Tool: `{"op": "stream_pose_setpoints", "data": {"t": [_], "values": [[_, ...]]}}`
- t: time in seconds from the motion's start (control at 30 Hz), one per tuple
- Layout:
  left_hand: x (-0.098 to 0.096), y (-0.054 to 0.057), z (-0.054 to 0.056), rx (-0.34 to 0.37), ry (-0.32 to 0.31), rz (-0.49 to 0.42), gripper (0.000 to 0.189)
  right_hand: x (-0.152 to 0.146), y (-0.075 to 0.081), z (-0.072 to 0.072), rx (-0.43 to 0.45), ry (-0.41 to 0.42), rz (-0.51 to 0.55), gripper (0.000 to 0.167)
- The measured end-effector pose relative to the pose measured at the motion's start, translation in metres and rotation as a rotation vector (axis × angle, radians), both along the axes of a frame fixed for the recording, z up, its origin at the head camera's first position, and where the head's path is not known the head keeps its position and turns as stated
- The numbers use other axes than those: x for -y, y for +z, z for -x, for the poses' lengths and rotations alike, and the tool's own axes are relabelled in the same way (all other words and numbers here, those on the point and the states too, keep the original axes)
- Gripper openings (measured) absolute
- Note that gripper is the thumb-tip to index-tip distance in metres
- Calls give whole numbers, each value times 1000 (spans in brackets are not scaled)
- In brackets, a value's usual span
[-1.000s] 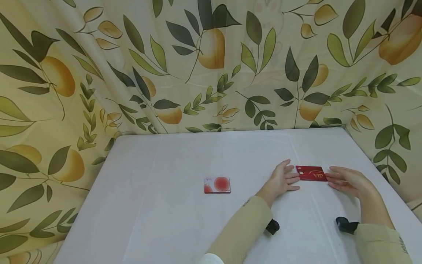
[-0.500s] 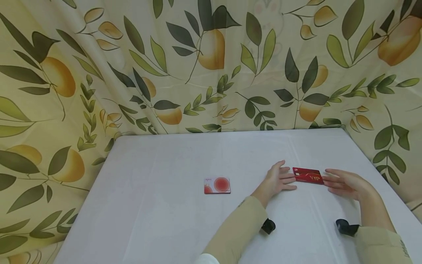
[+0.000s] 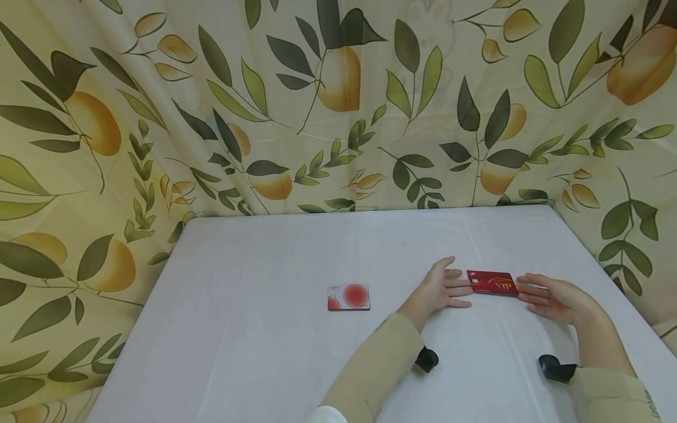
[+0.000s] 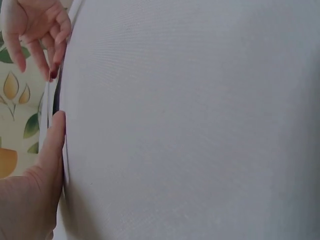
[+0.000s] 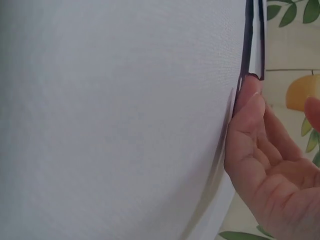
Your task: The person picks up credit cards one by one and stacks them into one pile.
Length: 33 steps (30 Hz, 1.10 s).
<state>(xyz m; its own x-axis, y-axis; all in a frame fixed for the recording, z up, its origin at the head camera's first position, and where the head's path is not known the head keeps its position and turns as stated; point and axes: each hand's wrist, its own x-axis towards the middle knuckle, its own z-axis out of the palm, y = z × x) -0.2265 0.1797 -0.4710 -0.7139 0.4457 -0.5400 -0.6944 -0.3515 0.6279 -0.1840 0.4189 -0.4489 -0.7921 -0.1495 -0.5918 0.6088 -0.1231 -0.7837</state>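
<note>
A red card marked VIP lies on the right part of the white table. My left hand is at the card's left edge, fingers extended and thumb raised. At the card's right edge, the fingertips of my right hand touch it. The right wrist view shows the right hand with its fingertips against the card's end, which sits slightly above the cloth. Farther left on the table lies a white card with a red circle, apart from both hands.
A curtain with fruit and leaf print hangs behind and around the table. Black wrist-worn pieces stick out near both sleeves. The table's right edge runs just beyond the right hand.
The red card has shifted a little left and toward the person, turning slightly. Both hands have moved left along with it. The white card has stayed put.
</note>
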Motion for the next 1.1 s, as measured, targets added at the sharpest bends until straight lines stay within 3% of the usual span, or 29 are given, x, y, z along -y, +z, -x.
{"op": "stream_pose_setpoints", "data": {"t": [0.43, 0.87, 1.1], "values": [[2, 2, -3, -7, 1, -19, 57, 8, 0, -2, 24, -55, 128, 19], [2, -3, -5, -10, -47, -12, 58, 19, 0, -4, 64, -70, 105, 18], [6, -7, -5, -37, -4, 5, 43, 26, 1, -4, 79, -59, 134, 24]]}}
